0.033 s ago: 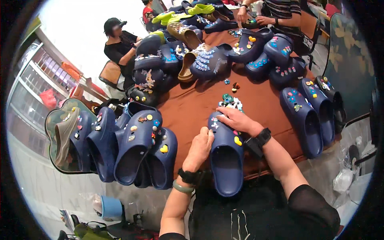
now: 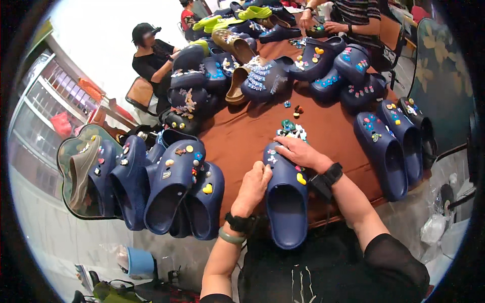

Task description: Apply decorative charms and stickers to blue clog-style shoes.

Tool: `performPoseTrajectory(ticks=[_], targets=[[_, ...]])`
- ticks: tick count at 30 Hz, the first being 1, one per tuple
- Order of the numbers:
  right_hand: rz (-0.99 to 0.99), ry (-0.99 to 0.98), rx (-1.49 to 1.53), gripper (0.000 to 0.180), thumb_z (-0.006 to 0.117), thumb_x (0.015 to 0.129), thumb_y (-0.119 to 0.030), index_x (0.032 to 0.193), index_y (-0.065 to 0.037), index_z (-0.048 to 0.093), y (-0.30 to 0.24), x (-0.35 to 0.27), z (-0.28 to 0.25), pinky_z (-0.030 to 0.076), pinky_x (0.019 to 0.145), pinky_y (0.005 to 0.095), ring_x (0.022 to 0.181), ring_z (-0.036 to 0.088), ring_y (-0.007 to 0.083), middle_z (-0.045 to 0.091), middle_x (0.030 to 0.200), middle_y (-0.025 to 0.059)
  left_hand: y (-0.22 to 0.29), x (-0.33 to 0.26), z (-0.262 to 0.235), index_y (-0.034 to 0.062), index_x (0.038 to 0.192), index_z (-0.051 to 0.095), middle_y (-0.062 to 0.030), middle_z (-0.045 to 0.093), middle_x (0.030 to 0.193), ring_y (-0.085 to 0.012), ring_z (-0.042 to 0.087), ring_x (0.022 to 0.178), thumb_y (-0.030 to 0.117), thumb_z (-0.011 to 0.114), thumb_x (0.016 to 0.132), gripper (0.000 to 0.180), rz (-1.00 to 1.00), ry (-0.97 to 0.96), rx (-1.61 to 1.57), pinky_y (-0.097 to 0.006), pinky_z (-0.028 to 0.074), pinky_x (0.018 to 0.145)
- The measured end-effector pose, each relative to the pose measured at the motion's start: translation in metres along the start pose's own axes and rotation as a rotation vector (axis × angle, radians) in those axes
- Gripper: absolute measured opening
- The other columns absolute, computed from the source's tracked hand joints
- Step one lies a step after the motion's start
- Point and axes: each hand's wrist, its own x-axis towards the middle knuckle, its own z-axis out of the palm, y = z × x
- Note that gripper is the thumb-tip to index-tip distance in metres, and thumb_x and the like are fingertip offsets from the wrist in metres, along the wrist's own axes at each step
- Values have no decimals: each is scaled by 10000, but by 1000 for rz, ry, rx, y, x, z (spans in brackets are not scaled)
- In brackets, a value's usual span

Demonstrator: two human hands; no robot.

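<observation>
A navy clog hangs over the table's near edge, its toe away from me and its opening facing me. A yellow heart charm and several small charms sit on its upper. My right hand lies across the toe, fingers wrapped over it; their tips are partly hidden. My left hand is closed, its thumb and forefinger pressed to the clog's left side. Whether a small charm is also between them is hidden. Just beyond the toe lies a small pile of green, white and black charms.
Decorated navy clogs stand at my left, more navy clogs at my right. Many clogs crowd the far part of the brown-covered table. Two loose charms lie mid-table. A person sits far left; another's hands work far right.
</observation>
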Motion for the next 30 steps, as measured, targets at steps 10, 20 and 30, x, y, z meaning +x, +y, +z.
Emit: performPoseTrajectory(ticks=[10, 20, 30], targets=[[172, -25, 69, 293, 422, 980, -217, 1105, -18, 596, -10, -4, 5, 465, 868, 377, 1001, 608, 305, 638, 1052, 175, 14, 2, -19, 72, 634, 586, 31, 491, 542, -52, 433, 482, 384, 587, 918, 421, -452, -445, -318, -228, 302, 428], [66, 520, -92, 120, 570, 889, -113, 935, -18, 628, 38, 5, 3, 448, 799, 374, 902, 573, 295, 612, 926, 138, 3, -5, -9, 98, 683, 554, 67, 492, 634, -35, 411, 551, 266, 542, 956, 320, -352, -289, -667, -211, 316, 493], [-89, 121, 119, 214, 519, 930, -226, 1014, -66, 633, 11, 1, 2, 361, 977, 383, 1112, 495, 270, 585, 1083, 99, -4, 1, -3, 95, 714, 521, 28, 454, 555, -66, 443, 507, 317, 471, 987, 355, -374, -243, -760, -208, 346, 480]])
